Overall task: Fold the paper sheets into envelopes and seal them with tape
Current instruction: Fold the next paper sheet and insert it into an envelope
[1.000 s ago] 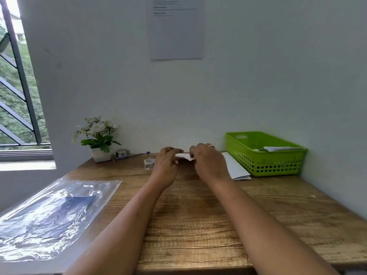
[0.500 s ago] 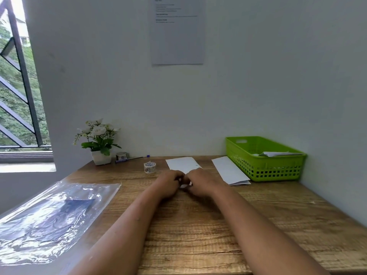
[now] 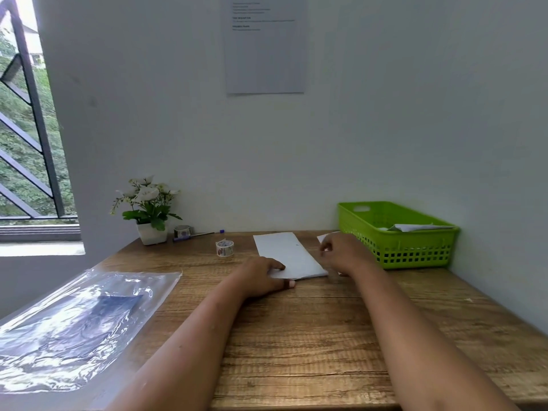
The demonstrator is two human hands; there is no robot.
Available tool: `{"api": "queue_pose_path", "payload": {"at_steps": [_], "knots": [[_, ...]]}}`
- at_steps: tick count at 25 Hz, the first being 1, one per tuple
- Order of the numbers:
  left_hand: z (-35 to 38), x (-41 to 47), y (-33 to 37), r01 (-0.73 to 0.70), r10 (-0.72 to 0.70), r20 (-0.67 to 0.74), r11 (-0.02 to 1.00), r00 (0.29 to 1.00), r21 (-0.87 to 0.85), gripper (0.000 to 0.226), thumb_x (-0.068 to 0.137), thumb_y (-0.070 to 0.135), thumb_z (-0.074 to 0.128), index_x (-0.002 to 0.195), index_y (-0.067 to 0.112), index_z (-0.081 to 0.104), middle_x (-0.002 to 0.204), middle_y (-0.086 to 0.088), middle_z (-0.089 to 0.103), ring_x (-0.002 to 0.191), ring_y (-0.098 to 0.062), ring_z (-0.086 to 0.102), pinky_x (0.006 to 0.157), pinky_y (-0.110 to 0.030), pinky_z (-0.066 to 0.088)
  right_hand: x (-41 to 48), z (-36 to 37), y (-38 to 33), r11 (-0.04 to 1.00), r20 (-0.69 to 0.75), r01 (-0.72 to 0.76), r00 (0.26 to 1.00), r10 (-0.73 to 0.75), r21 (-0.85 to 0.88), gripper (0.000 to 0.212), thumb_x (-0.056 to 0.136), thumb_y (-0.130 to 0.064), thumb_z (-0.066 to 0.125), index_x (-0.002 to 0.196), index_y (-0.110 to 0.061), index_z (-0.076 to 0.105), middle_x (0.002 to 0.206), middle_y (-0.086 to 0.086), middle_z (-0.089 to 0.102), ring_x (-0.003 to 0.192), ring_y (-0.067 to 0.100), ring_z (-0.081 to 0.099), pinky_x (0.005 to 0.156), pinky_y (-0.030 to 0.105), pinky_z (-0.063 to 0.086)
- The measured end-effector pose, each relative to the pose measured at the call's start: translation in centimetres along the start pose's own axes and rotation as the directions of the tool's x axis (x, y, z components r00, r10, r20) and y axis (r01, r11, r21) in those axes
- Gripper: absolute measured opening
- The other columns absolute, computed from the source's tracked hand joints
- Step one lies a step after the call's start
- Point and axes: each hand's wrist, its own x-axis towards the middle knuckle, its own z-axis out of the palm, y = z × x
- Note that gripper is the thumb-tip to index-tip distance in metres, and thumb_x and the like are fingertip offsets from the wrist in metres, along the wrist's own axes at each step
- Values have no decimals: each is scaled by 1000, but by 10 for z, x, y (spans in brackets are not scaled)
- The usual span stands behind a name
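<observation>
A folded white paper sheet (image 3: 289, 255) lies on the wooden desk (image 3: 311, 336), slanting away from me. My left hand (image 3: 262, 277) rests on its near left corner, fingers on top and thumb at the edge. My right hand (image 3: 345, 253) hovers to the right of it with fingers curled, over a stack of white sheets (image 3: 324, 237) that it mostly hides. Whether it touches them is unclear. A small roll of patterned tape (image 3: 224, 248) stands left of the folded sheet.
A green plastic basket (image 3: 415, 253) holding folded paper sits at the back right against the wall. A potted white flower (image 3: 149, 215), a second tape roll (image 3: 181, 231) and a pen (image 3: 204, 234) line the back left. A clear plastic bag (image 3: 74, 327) covers the near left.
The sheet was brought down from the air onto the desk. Both hands were together at its near edge; now my right hand has moved right, over the stack, while my left stays on the corner.
</observation>
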Motion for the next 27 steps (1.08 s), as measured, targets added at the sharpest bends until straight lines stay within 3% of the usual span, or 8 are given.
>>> {"api": "queue_pose_path", "payload": {"at_steps": [4, 9, 11, 14, 18, 21, 23, 27], "knots": [[-3, -1, 1, -21, 16, -44, 994, 999, -104, 55, 85, 57, 55, 130, 26, 55, 139, -2, 50, 126, -21, 45, 104, -36, 36, 15, 17, 30, 930, 228, -197, 934, 274, -310, 49, 91, -41, 46, 136, -21, 47, 143, 7, 46, 128, 28, 46, 101, 37, 42], [-3, -1, -1, -61, 57, -63, 995, 996, -74, 48, 84, 52, 61, 126, 29, 58, 137, 3, 52, 124, -17, 45, 102, -32, 35, 20, 21, 20, 936, 195, -216, 942, 275, -277, 42, 82, -31, 53, 122, -15, 54, 128, 9, 56, 114, 29, 55, 85, 34, 48], [-4, 0, -1, -82, 74, -75, 990, 994, -111, 42, 86, 46, 61, 123, 27, 61, 133, 3, 56, 122, -16, 48, 99, -29, 35, 22, 19, 21, 935, 172, -264, 936, 309, -238, 49, 78, -31, 60, 123, -13, 55, 129, 10, 55, 116, 30, 54, 85, 34, 47], [-4, 4, -5, -101, 88, -90, 983, 992, -152, 31, 90, 37, 58, 119, 25, 65, 126, 3, 61, 118, -15, 52, 98, -27, 38, 21, 13, 20, 938, 203, -326, 917, 344, -117, 72, 69, -39, 78, 132, -14, 52, 137, 9, 50, 126, 28, 48, 98, 37, 46], [-5, 5, -10, -99, 82, -99, 979, 992, -178, 28, 89, 31, 61, 116, 25, 67, 123, 4, 63, 115, -12, 54, 96, -24, 38, 19, 3, 17, 937, 235, -346, 916, 325, 52, 75, 73, -17, 81, 139, -13, 45, 143, 10, 45, 128, 29, 46, 102, 38, 45], [-6, 4, -10, -109, 99, -82, 985, 992, -130, 28, 88, 26, 62, 116, 24, 67, 122, 4, 63, 115, -13, 53, 93, -23, 37, 18, 5, 16, 877, 247, -390, 912, 326, 280, 69, 72, 0, 78, 134, -14, 51, 141, 13, 44, 124, 32, 48, 99, 44, 48], [-6, 6, -10, -109, 99, -85, 987, 991, -119, 27, 87, 23, 62, 114, 23, 67, 120, 3, 63, 111, -12, 54, 93, -23, 38, 16, 7, 15, 794, 217, -391, 920, 326, 466, 58, 76, 8, 70, 127, -14, 57, 138, 14, 48, 119, 32, 52, 95, 43, 51], [-4, 8, -10, -115, 105, -158, 992, 982, -58, 18, 85, 26, 65, 101, 20, 68, 109, 1, 65, 97, -11, 56, 82, -22, 42, 12, -4, 5, 514, 70, -217, 955, 290, 830, 43, 83, 10, 55, 116, -17, 63, 123, 12, 56, 98, 25, 54, 65, 25, 47]]}}
